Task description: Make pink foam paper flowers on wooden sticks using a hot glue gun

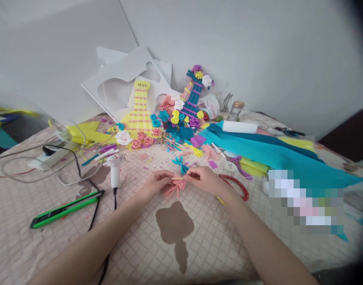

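My left hand (154, 184) and my right hand (205, 180) meet over the middle of the checked tablecloth (146, 245). Both pinch a thin wooden stick (178, 178) held level between them, with a pink folded felt flower (173, 189) hanging under it. A teal felt bow (180, 163) lies just beyond the fingers. Both hands are closed on the stick and flower.
A white glue gun (115, 171) stands to the left, a green hair straightener (64, 209) nearer left, with cables and a power strip (52, 157). Red-handled scissors (237, 185) lie right of my hand. Teal felt sheets (276, 156), flower-covered guitar shapes (187, 107) and white foam board (122, 79) stand behind.
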`<state>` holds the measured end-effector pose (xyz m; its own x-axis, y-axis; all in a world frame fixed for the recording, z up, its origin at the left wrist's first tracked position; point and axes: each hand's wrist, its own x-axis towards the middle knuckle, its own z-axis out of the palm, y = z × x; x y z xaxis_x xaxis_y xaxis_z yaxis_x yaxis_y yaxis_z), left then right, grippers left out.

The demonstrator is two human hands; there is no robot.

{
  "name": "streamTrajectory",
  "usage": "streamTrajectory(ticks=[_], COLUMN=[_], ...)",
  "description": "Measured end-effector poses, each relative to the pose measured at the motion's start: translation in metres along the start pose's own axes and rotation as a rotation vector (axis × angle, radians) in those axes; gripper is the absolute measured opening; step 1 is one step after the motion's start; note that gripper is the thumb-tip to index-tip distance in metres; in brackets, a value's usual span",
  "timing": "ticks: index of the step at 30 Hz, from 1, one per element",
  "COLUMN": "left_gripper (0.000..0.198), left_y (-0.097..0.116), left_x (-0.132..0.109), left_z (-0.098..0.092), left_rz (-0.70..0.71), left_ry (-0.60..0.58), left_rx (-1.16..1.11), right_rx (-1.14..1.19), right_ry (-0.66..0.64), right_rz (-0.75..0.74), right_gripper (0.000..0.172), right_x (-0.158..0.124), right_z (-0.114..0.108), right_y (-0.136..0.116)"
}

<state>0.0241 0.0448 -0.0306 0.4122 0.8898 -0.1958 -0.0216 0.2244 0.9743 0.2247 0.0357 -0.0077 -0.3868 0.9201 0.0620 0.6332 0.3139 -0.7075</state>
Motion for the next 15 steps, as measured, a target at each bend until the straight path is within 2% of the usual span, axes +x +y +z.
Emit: streamTrajectory(ticks=[7,15], left_gripper=[0.02,0.021], left_y=[0.0023,0.0031], left_x=[-0.0049,-0.0095], left_z=[-0.0054,-0.0045], left_rz=[-0.075,-0.062], left_ry=[0.013,0.03], left_rx=[-0.128,-0.179], right_rx=[-0.039,-0.12], right_ry=[-0.036,-0.056], right_rz=[0.003,-0.035], right_gripper=[0.027,0.034], right_x=[0.0003,-0.0003], right_z=[0.0072,0.0112], right_y=[0.0036,-0.0056])
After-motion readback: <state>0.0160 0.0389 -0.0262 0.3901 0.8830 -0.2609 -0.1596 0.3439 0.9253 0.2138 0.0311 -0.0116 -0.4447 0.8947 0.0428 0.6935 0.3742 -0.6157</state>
